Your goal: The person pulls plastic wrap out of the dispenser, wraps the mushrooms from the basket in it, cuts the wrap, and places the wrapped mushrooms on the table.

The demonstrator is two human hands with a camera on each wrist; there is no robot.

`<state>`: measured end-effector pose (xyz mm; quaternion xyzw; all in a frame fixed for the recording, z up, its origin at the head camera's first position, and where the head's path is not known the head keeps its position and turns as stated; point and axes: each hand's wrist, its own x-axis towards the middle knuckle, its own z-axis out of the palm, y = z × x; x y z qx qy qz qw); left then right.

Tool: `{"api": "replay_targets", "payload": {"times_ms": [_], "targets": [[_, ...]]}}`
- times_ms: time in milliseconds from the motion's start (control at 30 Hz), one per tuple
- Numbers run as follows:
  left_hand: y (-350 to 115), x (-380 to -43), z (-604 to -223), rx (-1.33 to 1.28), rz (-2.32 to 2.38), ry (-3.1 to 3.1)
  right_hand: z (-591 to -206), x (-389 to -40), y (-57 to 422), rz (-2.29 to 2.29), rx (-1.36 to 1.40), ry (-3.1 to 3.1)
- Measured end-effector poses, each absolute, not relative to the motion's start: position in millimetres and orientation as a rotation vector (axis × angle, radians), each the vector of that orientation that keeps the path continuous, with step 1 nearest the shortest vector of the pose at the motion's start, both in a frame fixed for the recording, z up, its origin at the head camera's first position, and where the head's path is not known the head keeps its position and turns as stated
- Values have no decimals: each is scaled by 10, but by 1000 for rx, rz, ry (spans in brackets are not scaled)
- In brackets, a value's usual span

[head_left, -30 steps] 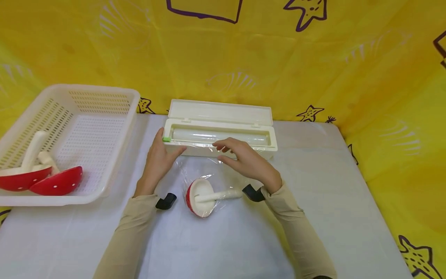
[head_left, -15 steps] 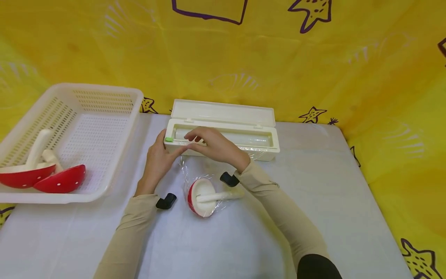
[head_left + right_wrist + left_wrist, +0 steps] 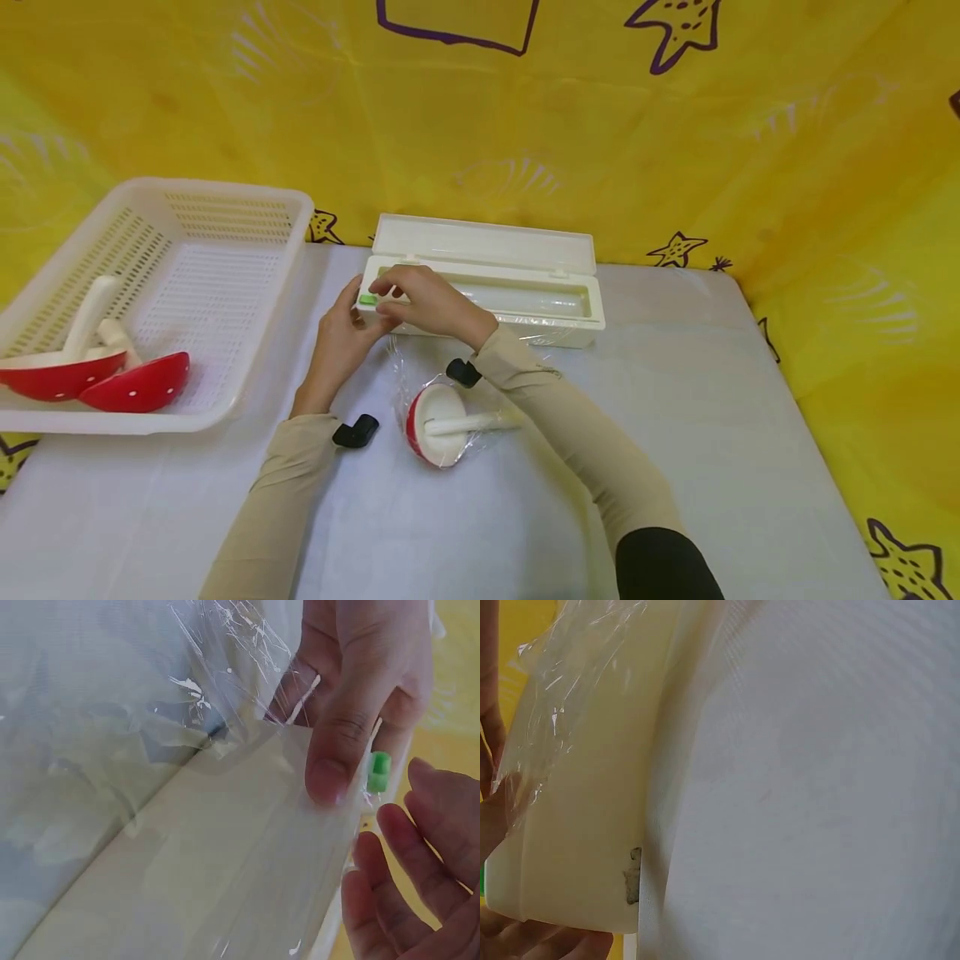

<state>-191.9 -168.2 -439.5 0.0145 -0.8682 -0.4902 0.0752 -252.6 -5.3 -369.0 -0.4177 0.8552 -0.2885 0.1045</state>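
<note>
A cream cling film dispenser (image 3: 577, 333) stands at the back with its lid raised and a roll inside. My left hand (image 3: 336, 348) grips its left end, thumb on the front over the film, fingers round the end, as the right wrist view shows. Beside the thumb sits a green cutter slider (image 3: 379, 772). My right hand (image 3: 438, 307) reaches over the dispenser's left part, fingers bent loosely near the slider; the right wrist view shows a gap between them. Clear film (image 3: 562, 712) hangs down the front to a red-and-white ladle (image 3: 442, 425) lying on the table, wrapped or covered in film.
At the left stands a white perforated basket (image 3: 281, 275) holding red ladles (image 3: 138, 385) with white dots and white handles. Behind the white-covered table (image 3: 697, 400) hangs a yellow patterned cloth (image 3: 480, 125), which also runs down the right side.
My right hand has moved left along the dispenser, from its middle to the slider at the left end. The left hand keeps its grip there. The ladle lies where it was.
</note>
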Motion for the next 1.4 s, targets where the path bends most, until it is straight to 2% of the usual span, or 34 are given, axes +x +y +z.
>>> {"api": "replay_targets", "payload": {"times_ms": [700, 1400], "targets": [[-1702, -1921, -4436, 34, -1471, -2586, -3786, -2567, -265, -757, -1186, 2628], [-1684, -1920, -4394, 16, -1469, -2622, -3743, -2541, 5, -785, -1113, 2632]]}}
